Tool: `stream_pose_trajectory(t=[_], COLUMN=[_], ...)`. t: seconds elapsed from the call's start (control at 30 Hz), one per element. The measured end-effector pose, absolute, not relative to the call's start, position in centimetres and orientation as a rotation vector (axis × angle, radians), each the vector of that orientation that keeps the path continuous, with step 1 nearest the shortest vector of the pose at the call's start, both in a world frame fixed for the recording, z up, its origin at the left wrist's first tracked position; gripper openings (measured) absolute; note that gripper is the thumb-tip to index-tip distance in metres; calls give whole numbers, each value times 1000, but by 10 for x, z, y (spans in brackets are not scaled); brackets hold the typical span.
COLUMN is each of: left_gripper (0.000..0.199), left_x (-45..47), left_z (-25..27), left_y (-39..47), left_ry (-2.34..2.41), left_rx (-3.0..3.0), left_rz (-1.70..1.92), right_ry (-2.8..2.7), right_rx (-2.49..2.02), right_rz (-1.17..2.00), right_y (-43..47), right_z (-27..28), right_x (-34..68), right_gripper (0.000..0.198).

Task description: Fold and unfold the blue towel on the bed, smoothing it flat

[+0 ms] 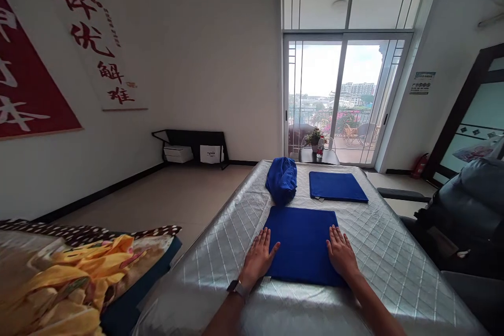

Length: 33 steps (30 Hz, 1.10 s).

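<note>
A flat blue cushion (303,247), squarish and smooth, lies near the front of a silver quilted mattress (220,252). My left hand (260,254) rests flat along its left edge, fingers stretched forward, a watch on the wrist. Along the right edge lies my right hand (342,252), also flat with its fingers out. Neither hand grasps anything. Beyond the cushion is a crumpled blue cloth bundle (282,179). Right of that bundle sits a second flat blue cushion (337,186) with small white tags at its near edge.
Yellow patterned bedding (82,278) is heaped at the left. A dark bag (472,199) stands at the right. Past the mattress, a small table (331,158) holds a potted plant (315,139) and a bottle (320,147), before sliding glass doors (315,84). A black rack (192,139) stands by the wall.
</note>
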State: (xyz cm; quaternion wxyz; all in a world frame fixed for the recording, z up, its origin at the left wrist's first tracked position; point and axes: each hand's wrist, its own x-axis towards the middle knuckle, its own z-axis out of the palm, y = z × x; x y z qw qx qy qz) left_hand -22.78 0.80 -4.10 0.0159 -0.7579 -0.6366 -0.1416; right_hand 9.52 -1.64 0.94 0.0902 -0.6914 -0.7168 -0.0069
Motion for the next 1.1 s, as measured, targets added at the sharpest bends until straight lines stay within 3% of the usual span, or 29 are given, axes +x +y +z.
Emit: stream_pose_trajectory(t=[0.27,0.53,0.67,1.1], left_gripper=[77,68,67,85], left_x=[-222,-86,-55,-210], left_z=[-36,-14,-15,-22], left_y=[0,-35,-43,-48], left_ry=[-1963,-1374,-1371,-2052], left_rx=[-2380,-2851,-2944,-2434], left_rz=[-552,-549,-518,-294], right_ry=[-2148,-2147,-2168,-2108], right_rx=[-2116,-2128,-2131,-2110], right_rz=[35,64,84,117], right_y=[-73,-74,-74,-71], right_z=[-10,-14,-15,-19], right_x=[95,96,98,98], right_gripper=[63,63,63,66])
